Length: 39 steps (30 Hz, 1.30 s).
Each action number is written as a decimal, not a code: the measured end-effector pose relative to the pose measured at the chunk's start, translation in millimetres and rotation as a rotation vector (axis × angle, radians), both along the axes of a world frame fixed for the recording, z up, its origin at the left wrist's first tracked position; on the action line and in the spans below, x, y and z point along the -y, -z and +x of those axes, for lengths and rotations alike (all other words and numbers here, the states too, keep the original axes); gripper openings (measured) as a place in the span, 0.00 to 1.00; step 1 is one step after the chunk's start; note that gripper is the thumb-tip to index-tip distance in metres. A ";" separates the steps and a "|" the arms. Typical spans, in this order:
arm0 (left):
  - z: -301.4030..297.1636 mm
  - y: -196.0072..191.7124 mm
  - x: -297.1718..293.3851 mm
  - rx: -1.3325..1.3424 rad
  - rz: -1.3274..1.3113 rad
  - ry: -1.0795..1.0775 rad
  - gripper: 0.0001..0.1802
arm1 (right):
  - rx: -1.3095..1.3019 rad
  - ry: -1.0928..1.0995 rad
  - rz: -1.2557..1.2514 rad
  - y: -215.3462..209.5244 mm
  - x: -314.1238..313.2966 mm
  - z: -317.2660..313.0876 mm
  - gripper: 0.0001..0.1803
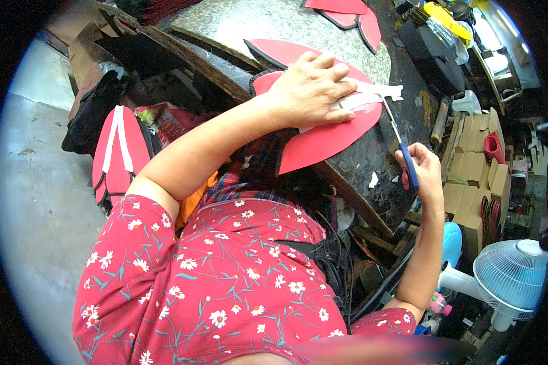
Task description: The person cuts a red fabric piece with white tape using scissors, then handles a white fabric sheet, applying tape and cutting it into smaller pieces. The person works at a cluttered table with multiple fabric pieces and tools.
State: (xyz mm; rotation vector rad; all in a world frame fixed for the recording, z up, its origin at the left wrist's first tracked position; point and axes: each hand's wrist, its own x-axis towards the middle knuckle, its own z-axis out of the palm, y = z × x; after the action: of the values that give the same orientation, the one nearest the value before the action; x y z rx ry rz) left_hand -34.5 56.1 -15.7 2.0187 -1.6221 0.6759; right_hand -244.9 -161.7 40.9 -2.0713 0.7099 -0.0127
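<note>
At upper centre our left hand [313,88] lies spread on the red piece [329,143], while rightward our right hand [425,167] curls round blue-handled scissors [403,148], blades slanting up-left to the white strip [393,92].

A flat red piece [338,140] with a rounded right end is spread partly on the table [362,173], pressed down by the left hand [313,91]; its lower left corner is left overhanging the near edge, and black edging is seen on its left parts. White strips [392,91] are laid over it, their ends carried past its right edge. Scissors [407,159] with dark blue handles and slim silver blades are gripped in the right hand [425,171], slanted, tips set at the strips
</note>
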 end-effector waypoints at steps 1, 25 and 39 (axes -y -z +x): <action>0.1 0.2 0.1 -0.003 0.002 -0.001 0.28 | -0.034 0.025 -0.008 -0.3 -0.8 0.6 0.14; 13.0 0.1 -109.1 -0.251 0.314 0.211 0.47 | 0.237 0.084 -0.773 32.8 17.8 22.2 0.14; -14.2 -51.0 -219.7 -0.136 -0.224 -0.115 0.24 | 0.570 0.089 -0.570 56.8 55.5 20.1 0.13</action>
State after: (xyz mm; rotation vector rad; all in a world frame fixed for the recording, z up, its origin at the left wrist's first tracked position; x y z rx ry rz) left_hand -48.6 275.8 35.3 1.9592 -1.3001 0.7108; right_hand -224.8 -217.2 -15.9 -2.3899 0.4655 -0.9106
